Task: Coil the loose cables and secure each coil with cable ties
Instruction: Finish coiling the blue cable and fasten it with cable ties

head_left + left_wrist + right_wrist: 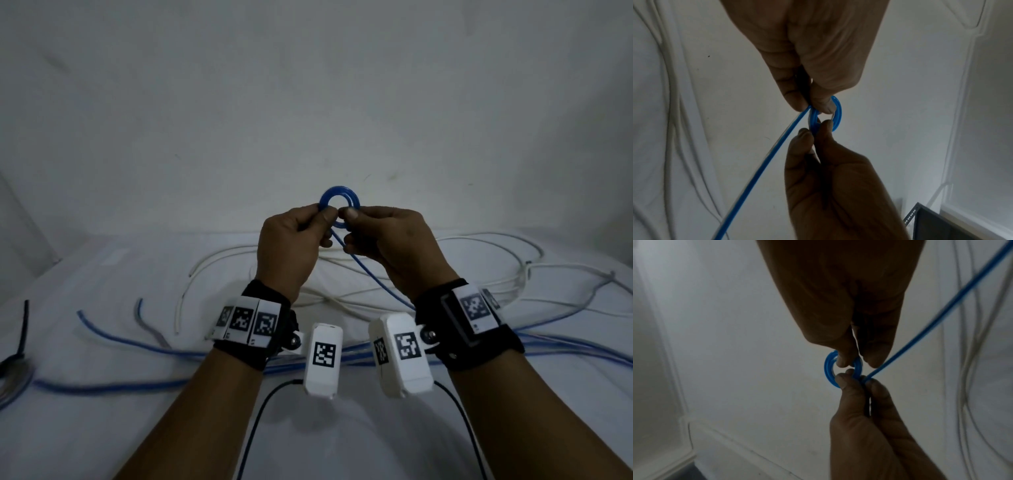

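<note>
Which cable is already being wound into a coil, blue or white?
The blue cable: both hands pinch its small coil in the air. The white cables lie loose on the sheet, untouched.

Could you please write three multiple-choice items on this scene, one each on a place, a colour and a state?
1. Where is the small coil?
A. flat on the bed
B. held up between both hands
C. on the floor

2. What colour is the coiled cable?
A. blue
B. white
C. black

3. How does the left hand stand?
A. flat and open on the sheet
B. idle at the side
C. pinching the coil

Answers: B, both the left hand and the right hand hold it above the white cables; A, the wrist views show it blue; C, thumb and fingertips close on the loop.
</note>
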